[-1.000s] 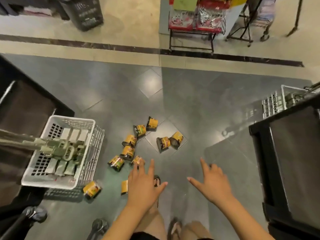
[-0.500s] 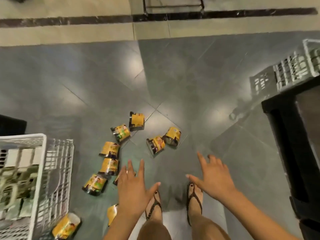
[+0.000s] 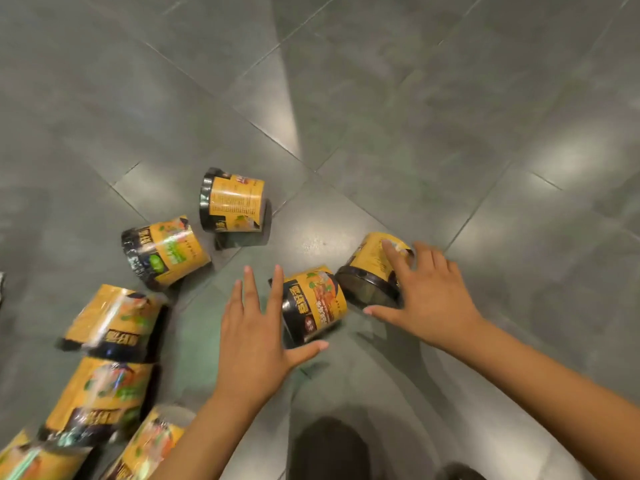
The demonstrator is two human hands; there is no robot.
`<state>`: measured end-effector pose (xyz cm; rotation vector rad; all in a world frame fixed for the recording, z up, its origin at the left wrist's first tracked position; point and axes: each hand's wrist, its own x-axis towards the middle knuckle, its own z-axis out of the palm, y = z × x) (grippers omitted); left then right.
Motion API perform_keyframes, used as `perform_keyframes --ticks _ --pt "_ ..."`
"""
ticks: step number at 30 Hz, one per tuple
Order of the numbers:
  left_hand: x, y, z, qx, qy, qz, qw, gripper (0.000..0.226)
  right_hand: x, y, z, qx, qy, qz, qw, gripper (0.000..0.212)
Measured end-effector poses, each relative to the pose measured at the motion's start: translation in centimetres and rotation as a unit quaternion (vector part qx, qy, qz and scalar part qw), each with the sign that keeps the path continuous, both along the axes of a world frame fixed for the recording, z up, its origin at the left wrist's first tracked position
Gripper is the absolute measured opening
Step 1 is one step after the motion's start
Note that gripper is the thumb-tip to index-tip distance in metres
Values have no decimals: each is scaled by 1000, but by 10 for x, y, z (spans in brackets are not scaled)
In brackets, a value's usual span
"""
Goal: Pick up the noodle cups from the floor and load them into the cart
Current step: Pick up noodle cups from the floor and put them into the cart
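Soft glare on floor (image 3: pixel 450 98); left edge motion-blurred.

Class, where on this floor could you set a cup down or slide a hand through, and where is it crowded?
Free: the bare floor beyond and right of the right hand; a narrower strip between the left hand and the lower-left row of cups. Crowded: that row, and the two cups at the hands.

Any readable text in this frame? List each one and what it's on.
Nothing reads cleanly enough to quote.
Centre noodle cup: big white Chinese characters on its black band, blurred.
Upper-left noodle cup: the same kind of white characters, blurred.
Far noodle cup: fine print on the orange label, too small.
Lower-left noodle cups: motion-blurred, unreadable.
No legible numbers or signs.
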<state>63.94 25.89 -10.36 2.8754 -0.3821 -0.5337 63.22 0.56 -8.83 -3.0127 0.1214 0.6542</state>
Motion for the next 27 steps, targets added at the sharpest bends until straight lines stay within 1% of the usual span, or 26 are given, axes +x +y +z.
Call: perform_keyframes --ticks 3,5,7,10,14,17,20,22,24,25,27 --pt "11 1 -22 -36 -11 -17 999 128 14 -7 -20 14 -42 6 999 115" --pt "16 4 -31 -43 -26 -54 997 134 14 -14 -25 19 -35 23 999 117" --pt "22 6 -38 -40 -24 -85 995 137 13 -16 -29 19 -18 37 999 115" --pt "30 10 -37 -33 24 -101 994 138 17 -8 -32 41 -18 24 999 110" --pt "29 13 -40 -78 41 -107 990 136 19 4 -37 66 -24 -13 997 106" --pt "30 13 -38 -91 36 -111 989 133 19 3 -40 67 -35 -5 997 99" --pt "33 10 -26 -98 -1 -77 992 127 20 1 -38 86 -38 -22 995 93" --pt "34 7 -15 -70 -46 -59 995 123 20 1 -37 123 -24 -61 990 91" --pt "37 4 -8 -10 -108 -52 993 123 18 -1 -37 192 1 -110 975 92" --pt "39 3 -8 8 -124 -51 991 120 16 -1 -38 224 12 -123 967 93" --pt "44 1 -15 24 -116 -53 992 111 16 -2 -43 252 19 -116 960 97"
